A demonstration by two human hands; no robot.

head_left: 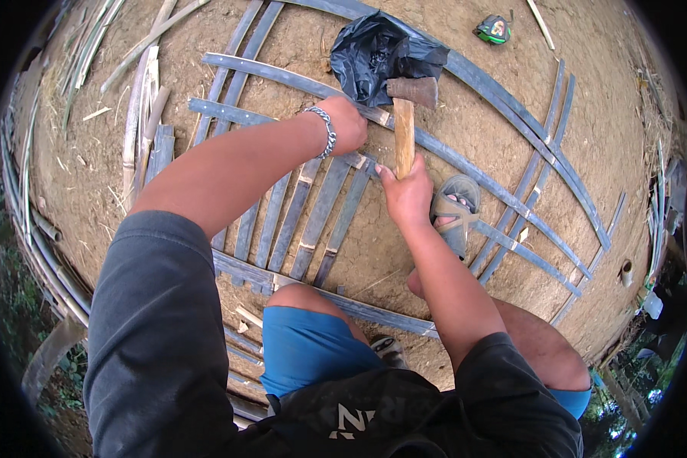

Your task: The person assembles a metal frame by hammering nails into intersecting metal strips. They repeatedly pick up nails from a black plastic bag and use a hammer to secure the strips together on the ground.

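Observation:
My right hand (409, 197) is wrapped round the wooden handle of a hatchet (404, 137), whose rusty head points away from me. Its head overlaps the near edge of a crumpled black plastic bag (359, 57) lying spread on the ground; small dark bits inside are too fine to name. My left hand (345, 126), with a chain bracelet at the wrist, is closed over a long grey bamboo slat (298, 79). Its fingertips are hidden, so what they pinch cannot be seen. Several shorter slats (324, 202) lie crosswise below that hand, forming part of a lattice.
A green and black tape measure (494, 29) lies on the bare earth at the far right. My sandalled foot (456, 206) stands beside the lattice, whose long strips (504, 99) stretch to the right. Loose bamboo pieces (141, 114) are scattered at left.

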